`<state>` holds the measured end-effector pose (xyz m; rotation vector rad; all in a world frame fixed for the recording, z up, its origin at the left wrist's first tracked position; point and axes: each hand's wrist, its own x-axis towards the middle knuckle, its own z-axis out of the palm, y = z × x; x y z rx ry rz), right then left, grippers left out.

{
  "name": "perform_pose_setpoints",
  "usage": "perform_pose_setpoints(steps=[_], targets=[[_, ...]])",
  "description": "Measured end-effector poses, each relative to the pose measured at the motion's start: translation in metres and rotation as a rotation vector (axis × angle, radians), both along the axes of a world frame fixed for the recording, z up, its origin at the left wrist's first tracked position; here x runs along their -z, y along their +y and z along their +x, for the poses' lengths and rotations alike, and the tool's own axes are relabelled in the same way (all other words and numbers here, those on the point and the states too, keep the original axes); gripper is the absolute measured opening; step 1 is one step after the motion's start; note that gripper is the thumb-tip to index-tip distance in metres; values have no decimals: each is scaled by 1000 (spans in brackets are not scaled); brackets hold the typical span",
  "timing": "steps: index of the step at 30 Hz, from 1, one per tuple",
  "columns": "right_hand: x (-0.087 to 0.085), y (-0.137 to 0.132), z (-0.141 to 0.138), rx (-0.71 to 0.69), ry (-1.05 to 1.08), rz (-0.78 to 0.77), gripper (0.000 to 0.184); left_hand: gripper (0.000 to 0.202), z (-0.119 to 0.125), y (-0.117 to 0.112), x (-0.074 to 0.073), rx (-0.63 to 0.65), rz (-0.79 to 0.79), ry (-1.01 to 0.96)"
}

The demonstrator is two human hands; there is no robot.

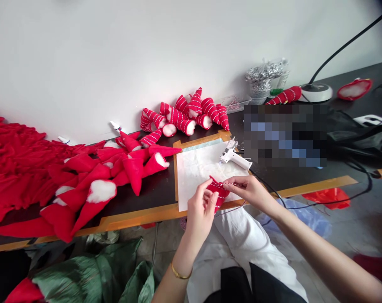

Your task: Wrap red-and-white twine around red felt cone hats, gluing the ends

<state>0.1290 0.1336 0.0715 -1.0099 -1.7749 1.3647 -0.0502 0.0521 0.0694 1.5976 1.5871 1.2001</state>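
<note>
My left hand [201, 209] grips a small red felt cone [219, 195] over the table's front edge. My right hand [248, 189] pinches a red-and-white cord [226, 184] that runs across the top of the cone. Both hands have their fingers closed on these things. A white glue gun [232, 155] lies on a white sheet [197, 168] just behind the hands. The cord's loose end hangs down below the table edge.
Plain red stuffed cones [128, 162] lie piled at the left, beside a heap of red felt [14, 164]. Cord-wrapped cones [186, 113] sit by the wall. A lamp base [315, 91], silver trim in a cup [263, 78] and black cables [351, 191] are at the right. Green bags [93, 273] lie below.
</note>
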Motion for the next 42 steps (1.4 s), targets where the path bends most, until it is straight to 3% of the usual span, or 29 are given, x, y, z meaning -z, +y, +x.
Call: perform_pose_setpoints(steps=[3, 9, 17, 22, 32, 36, 39, 42], targets=[[-2, -4, -2, -34, 12, -10, 48, 36, 7, 6, -8, 135, -64, -120], [1, -9, -5, -59, 33, -35, 43, 25, 8, 14, -4, 49, -70, -105], [6, -10, -7, -90, 17, -15, 42, 32, 6, 14, -1, -42, -238, -321], [7, -5, -5, -21, -33, 59, 37, 41, 6, 17, 1, -31, -303, -412], [20, -13, -12, 57, 47, -30, 38, 45, 4, 17, 3, -9, -317, -467], [18, -13, -15, 41, 85, -56, 37, 47, 4, 17, 4, -13, -333, -456], [14, -13, -2, -33, 116, -130, 36, 46, 4, 17, 2, -25, -321, -449], [17, -12, 39, -16, 161, -291, 44, 45, 1, 18, 0, -49, -324, -454]])
